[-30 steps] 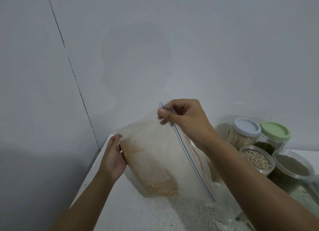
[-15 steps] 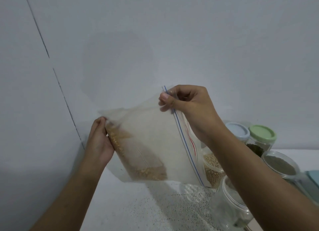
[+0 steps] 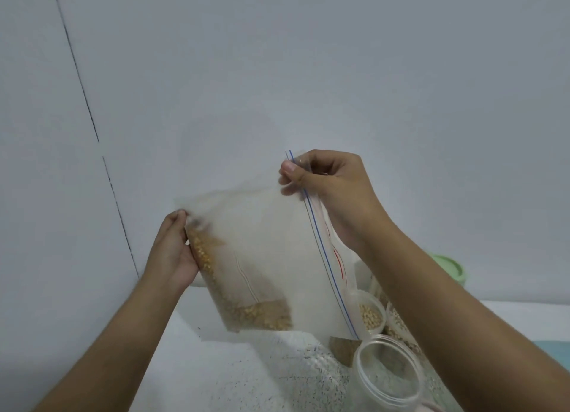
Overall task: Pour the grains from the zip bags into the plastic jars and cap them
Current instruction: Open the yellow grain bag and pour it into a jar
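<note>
A clear zip bag (image 3: pixel 271 251) hangs in the air, turned on its side, with yellow grains (image 3: pixel 259 316) gathered in its lower left corner. My left hand (image 3: pixel 172 254) holds the bag's bottom edge. My right hand (image 3: pixel 327 183) pinches the top corner at the blue zip strip. Below the bag's mouth stands an open clear plastic jar (image 3: pixel 385 371) with nothing visible inside. Behind it, an uncapped jar (image 3: pixel 371 314) holds pale round grains.
The speckled white counter (image 3: pixel 234 374) meets a grey wall at the back and left. A green lid (image 3: pixel 450 266) shows past my right forearm. Another jar of grains (image 3: pixel 398 328) is partly hidden behind my right arm. A teal object (image 3: pixel 555 350) lies at the right edge.
Both hands have lifted the bag off the counter. The open clear jar has come into view under the bag's zip end.
</note>
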